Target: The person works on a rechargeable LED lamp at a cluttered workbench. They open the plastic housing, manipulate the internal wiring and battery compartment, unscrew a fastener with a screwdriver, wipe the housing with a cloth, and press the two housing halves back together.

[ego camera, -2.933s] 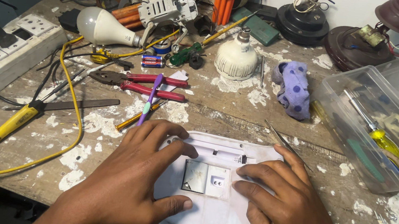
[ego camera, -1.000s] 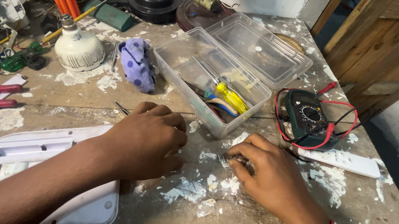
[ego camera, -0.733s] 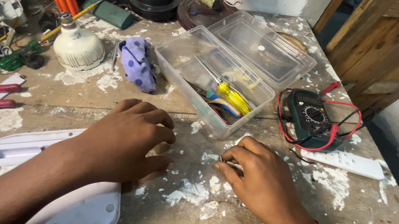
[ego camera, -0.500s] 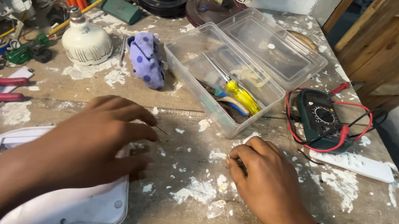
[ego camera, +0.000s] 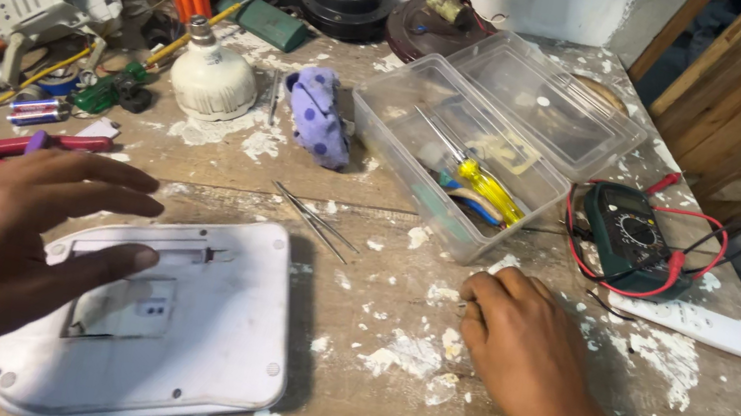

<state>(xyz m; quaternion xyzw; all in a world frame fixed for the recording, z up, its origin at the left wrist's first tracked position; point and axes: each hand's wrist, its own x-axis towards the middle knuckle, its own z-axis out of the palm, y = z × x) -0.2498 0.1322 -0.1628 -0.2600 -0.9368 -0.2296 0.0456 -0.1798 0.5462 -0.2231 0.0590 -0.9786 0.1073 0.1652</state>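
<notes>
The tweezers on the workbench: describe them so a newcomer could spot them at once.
Start at the clear plastic box in the middle of the table. Left of it lie the tweezers, beyond the white device. They alone are thin bare metal prongs.

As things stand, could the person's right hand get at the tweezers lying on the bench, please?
Probably yes. The right hand rests on the bench, and the tweezers lie in the open to its left, with only bare, paint-flecked wood between them.

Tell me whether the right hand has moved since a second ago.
Cannot tell: the right hand lies, as before, on the table just in front of the clear plastic box; the camera shifted too.
</notes>
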